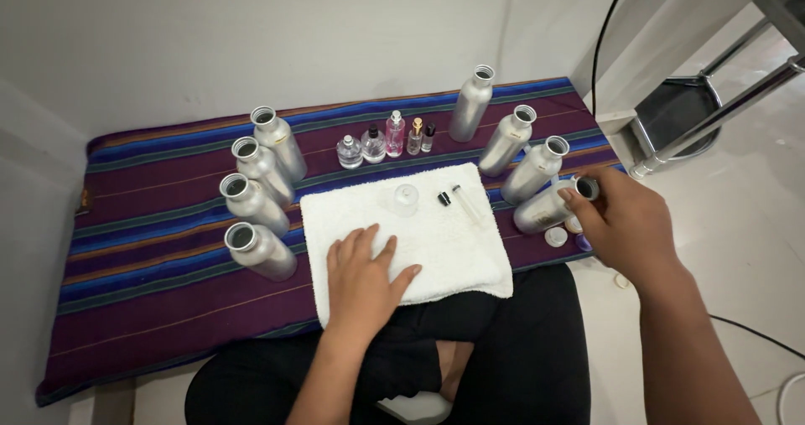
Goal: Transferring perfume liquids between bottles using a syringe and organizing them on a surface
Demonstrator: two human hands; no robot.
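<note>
Four silver bottles stand at the right of the white towel (436,232), and the right hand (625,224) pinches the neck of the nearest bottle (549,207), which leans. The left hand (362,274) lies flat and spread on the towel, farther away.

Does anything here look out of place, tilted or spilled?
Nothing is spilled. One oddity: the nearest right-hand silver bottle leans, gripped at its neck by the right hand, while the other bottles stand upright. Loose white caps lie beside it. The left hand rests flat on the white towel.
</note>
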